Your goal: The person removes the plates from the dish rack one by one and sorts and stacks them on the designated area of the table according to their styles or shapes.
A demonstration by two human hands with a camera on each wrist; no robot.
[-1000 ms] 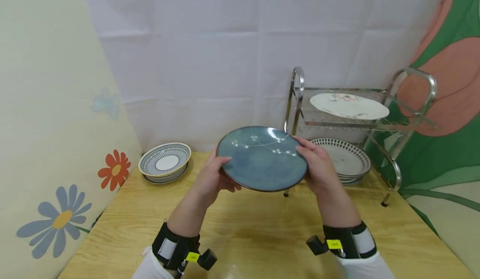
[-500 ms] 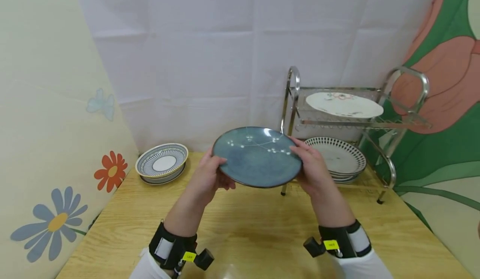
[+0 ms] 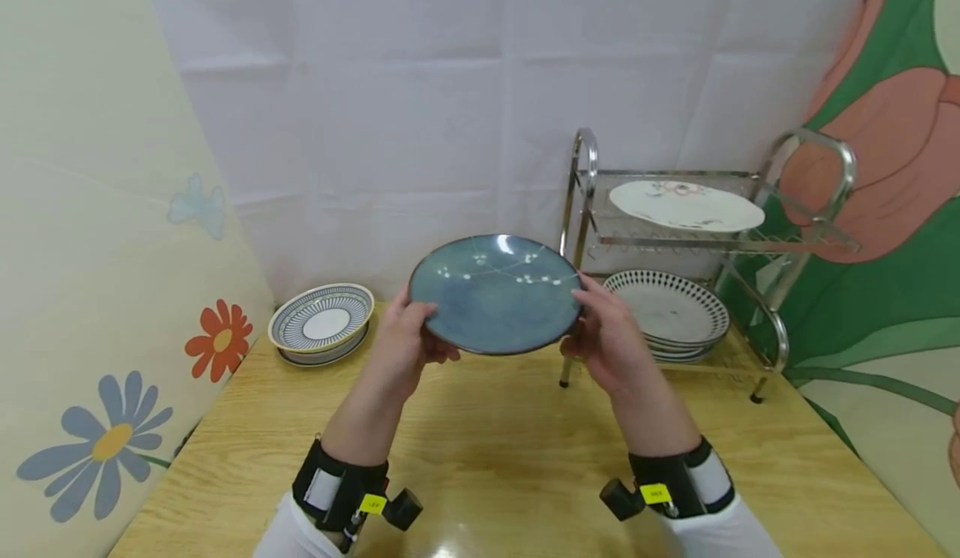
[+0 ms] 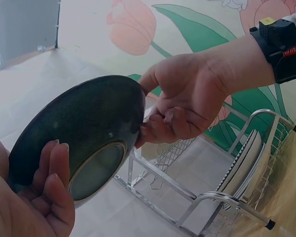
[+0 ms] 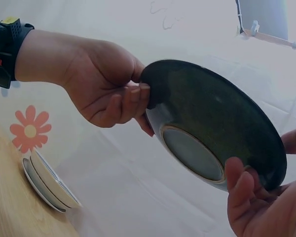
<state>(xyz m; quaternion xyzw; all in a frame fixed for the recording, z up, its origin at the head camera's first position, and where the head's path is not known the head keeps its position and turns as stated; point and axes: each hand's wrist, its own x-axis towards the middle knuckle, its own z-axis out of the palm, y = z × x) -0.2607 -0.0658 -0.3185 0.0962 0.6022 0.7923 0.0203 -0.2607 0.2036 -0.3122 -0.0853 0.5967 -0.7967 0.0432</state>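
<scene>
A round blue-green plate [image 3: 495, 299] with a dark rim and a white blossom pattern is held up above the table. My left hand [image 3: 408, 337] grips its left edge, thumb on top and fingers curled beneath. At the opposite edge my right hand [image 3: 607, 333] pinches the rim in the same way. From below, the left wrist view shows the plate's dark underside [image 4: 96, 113] and pale foot ring. The plate tilts toward me in the head view.
A metal two-tier dish rack [image 3: 675, 245] stands at the back right. Its upper shelf bears a white oval platter [image 3: 686, 208]; stacked plates [image 3: 667, 312] with a dotted rim sit below. Striped dishes [image 3: 322, 324] are stacked at the wooden table's [image 3: 480, 458] back left.
Both hands have carried the plate slightly left and up in the head view, still holding it by its two edges. The view has shifted a little to the right.
</scene>
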